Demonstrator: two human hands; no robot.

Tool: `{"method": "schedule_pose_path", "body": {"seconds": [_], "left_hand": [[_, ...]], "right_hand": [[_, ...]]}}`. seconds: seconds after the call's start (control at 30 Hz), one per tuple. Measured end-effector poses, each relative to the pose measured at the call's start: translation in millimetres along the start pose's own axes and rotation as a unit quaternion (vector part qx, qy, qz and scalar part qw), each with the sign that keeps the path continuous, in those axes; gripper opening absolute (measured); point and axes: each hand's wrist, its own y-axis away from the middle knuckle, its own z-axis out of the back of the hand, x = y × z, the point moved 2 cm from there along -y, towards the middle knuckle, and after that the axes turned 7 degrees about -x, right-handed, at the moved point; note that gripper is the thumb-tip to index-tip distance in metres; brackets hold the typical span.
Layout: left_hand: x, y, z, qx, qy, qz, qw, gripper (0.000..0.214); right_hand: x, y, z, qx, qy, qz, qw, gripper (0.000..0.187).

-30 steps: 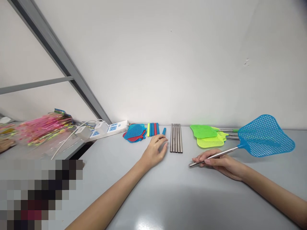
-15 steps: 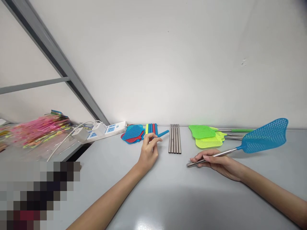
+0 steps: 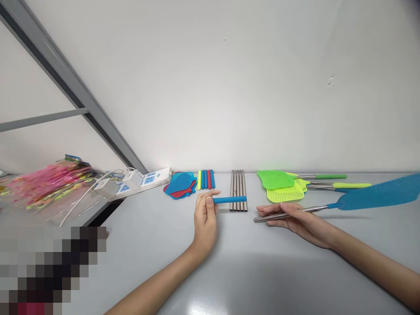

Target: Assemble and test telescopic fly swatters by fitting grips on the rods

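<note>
Should the fingers of the left hand [image 3: 206,214] slacken on the blue sleeve [image 3: 229,199], it may drop across the steel rods [image 3: 238,190] just past them and scatter the row; the right hand [image 3: 295,218], wrapped round the handle of the fly swatter [image 3: 377,196], poses the same risk if swung inward.

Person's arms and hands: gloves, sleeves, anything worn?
The left hand and right hand are bare, no gloves. The left forearm and right forearm are bare too, with no sleeves in view. No watch, bracelet, cable or marking shows; no rings are visible either, though the fingers are small here.
</note>
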Motion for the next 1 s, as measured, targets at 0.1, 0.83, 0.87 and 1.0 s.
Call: {"method": "schedule_pose_path", "body": {"seconds": [0.1, 0.83, 0.87, 1.0], "left_hand": [[0, 7, -4.9, 0.023, 0.051, 0.106, 0.993, 0.04], [2, 8, -18.2, 0.106, 0.161, 0.252, 0.948, 0.031], [3, 8, -18.1, 0.1, 0.163, 0.253, 0.948, 0.03], [6, 8, -16.8, 0.076, 0.168, 0.256, 0.949, 0.027]], "right_hand": [[0, -1, -1, -0.028, -0.022, -0.006, 0.999, 0.04], [-1, -1, -3, -0.077, -0.067, 0.004, 0.995, 0.016], [-1, -1, -3, -0.075, -0.069, 0.004, 0.995, 0.016], [-1, -1, -1, -0.072, -0.059, 0.013, 0.996, 0.015]]}}
